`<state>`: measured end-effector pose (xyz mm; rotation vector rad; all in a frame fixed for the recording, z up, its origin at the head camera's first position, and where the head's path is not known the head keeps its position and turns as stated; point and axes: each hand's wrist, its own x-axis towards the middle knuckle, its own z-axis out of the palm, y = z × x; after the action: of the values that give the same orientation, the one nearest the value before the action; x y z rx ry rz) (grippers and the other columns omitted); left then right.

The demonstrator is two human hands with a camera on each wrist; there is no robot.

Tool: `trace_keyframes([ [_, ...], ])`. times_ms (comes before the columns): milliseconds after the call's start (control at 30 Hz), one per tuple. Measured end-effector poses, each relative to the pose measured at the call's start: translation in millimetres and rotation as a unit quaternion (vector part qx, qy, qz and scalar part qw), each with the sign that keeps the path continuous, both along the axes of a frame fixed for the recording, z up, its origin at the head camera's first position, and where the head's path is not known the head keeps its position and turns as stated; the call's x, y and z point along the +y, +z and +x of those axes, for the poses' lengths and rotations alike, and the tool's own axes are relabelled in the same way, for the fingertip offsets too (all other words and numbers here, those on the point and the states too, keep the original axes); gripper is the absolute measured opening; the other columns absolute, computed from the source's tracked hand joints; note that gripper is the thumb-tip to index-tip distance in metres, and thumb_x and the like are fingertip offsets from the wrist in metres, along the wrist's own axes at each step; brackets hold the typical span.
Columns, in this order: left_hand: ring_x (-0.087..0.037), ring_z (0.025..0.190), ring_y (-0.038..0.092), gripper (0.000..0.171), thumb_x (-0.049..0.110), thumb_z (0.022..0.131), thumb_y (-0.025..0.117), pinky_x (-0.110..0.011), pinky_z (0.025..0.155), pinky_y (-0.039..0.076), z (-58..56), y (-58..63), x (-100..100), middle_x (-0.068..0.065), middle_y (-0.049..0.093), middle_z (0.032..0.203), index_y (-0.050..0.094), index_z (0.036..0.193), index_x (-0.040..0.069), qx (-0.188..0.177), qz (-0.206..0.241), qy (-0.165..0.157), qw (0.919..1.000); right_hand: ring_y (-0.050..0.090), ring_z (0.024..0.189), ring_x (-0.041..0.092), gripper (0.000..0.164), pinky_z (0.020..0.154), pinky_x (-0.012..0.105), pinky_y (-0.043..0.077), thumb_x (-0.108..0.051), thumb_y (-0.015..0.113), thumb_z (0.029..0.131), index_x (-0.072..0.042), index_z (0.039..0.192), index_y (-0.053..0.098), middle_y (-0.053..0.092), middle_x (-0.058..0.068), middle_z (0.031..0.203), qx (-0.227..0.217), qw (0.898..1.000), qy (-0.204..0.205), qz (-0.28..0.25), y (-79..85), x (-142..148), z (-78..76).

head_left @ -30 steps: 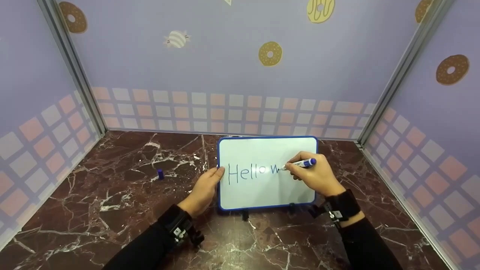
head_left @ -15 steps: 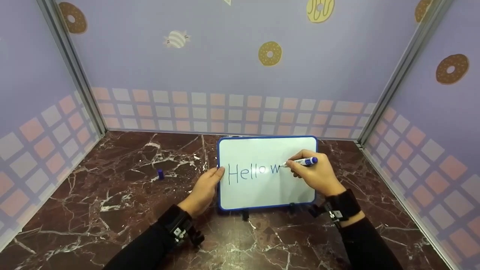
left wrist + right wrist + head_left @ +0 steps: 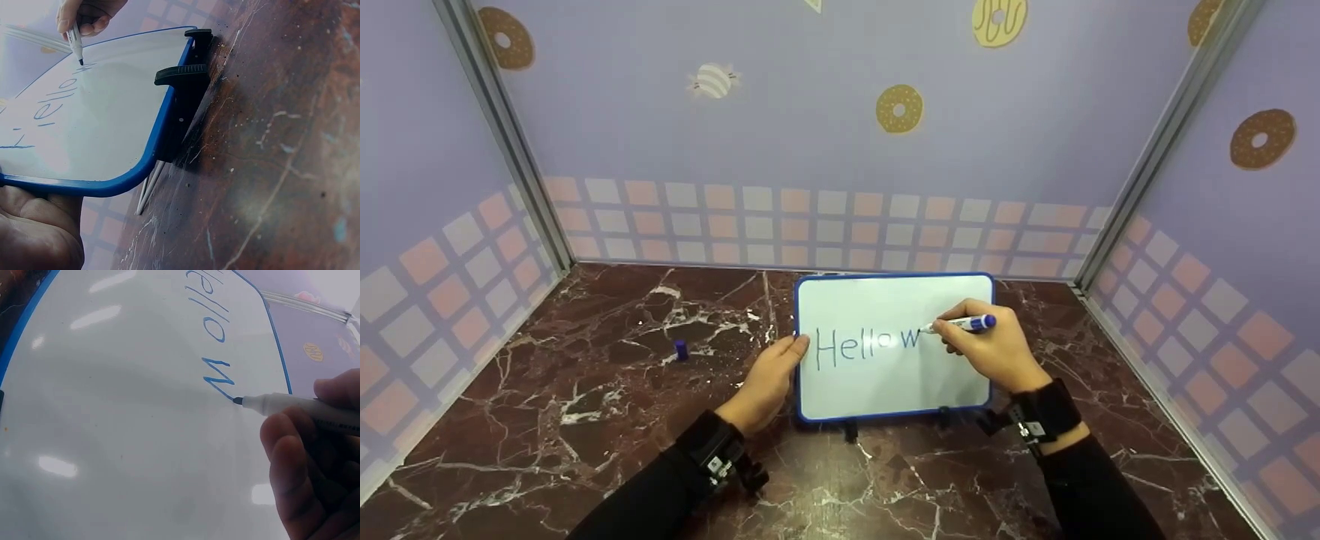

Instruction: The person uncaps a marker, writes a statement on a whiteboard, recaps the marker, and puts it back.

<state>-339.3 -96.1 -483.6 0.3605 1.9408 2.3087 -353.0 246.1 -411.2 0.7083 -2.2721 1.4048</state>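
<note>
A blue-framed whiteboard (image 3: pixel 877 390) stands propped on the table, bearing "Hello w" in blue letters. My left hand (image 3: pixel 765 382) grips its left edge, thumb on the front; in the left wrist view that hand (image 3: pixel 39 230) lies behind the frame, and its fingertips are hidden. My right hand (image 3: pixel 994 345) pinches an uncapped white marker (image 3: pixel 971 323) with a blue end. In the right wrist view the marker (image 3: pixel 281 404) has its dark tip at the end of the "w" stroke, at or very near the board's surface. Its purple-blue cap (image 3: pixel 681 349) stands on the table to the left.
Black stand feet (image 3: pixel 183 79) hold the whiteboard's lower edge. Underneath is a dark red marbled tabletop (image 3: pixel 622 450). Lilac walls with printed doughnuts and pink-white squares enclose the back (image 3: pixel 810 150) and both sides. A black camera band (image 3: pixel 712 450) circles each wrist.
The right hand has moved the marker slightly up and right, and the "w" has gained its last upstroke. Over the latest half second it hardly moves. The left hand and whiteboard stay put.
</note>
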Motion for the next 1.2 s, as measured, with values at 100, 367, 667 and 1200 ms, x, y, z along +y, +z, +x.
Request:
trace_keyframes([
  [100,-0.025,0.096,0.079,0.048,0.032,0.122,0.045,-0.038,0.085,0.067,-0.5,0.1,0,-0.019,0.079,0.11,0.058,0.135,-0.012,-0.003,0.002,0.001,1.0,0.071,0.063,0.018,0.004,0.058,0.023,0.059,-0.003,0.085,0.097,-0.001,0.096,0.082,0.076,0.005,0.075,0.004,1.0,0.0,0.004,0.1,0,0.4],
  [367,-0.027,0.099,0.08,0.051,0.033,0.123,0.044,-0.04,0.087,0.067,-0.6,0.5,0,-0.022,0.079,0.114,0.056,0.14,-0.013,-0.001,0.004,-0.007,1.0,0.071,0.064,0.019,0.006,0.059,0.024,0.061,-0.005,0.085,0.098,-0.002,0.094,0.082,0.077,0.003,0.075,0.012,1.0,0.01,0.007,2.3,1,1.0],
  [667,-0.025,0.096,0.079,0.048,0.031,0.122,0.045,-0.039,0.086,0.067,-0.2,1.0,1,-0.018,0.079,0.11,0.058,0.138,-0.012,-0.006,0.009,-0.001,0.9999,0.07,0.063,0.017,0.008,0.059,0.022,0.058,-0.002,0.085,0.097,-0.007,0.092,0.082,0.077,0.002,0.075,0.008,1.0,-0.006,0.014,4.9,7,3.0],
  [1200,-0.023,0.091,0.077,0.043,0.031,0.121,0.05,-0.036,0.082,0.066,0.8,1.1,2,-0.015,0.078,0.103,0.062,0.129,-0.01,0.0,0.004,0.016,0.9999,0.071,0.062,0.013,0.013,0.057,0.022,0.057,-0.001,0.083,0.097,-0.009,0.087,0.081,0.076,-0.003,0.072,0.006,0.998,0.002,0.061,3.1,11,0.6],
])
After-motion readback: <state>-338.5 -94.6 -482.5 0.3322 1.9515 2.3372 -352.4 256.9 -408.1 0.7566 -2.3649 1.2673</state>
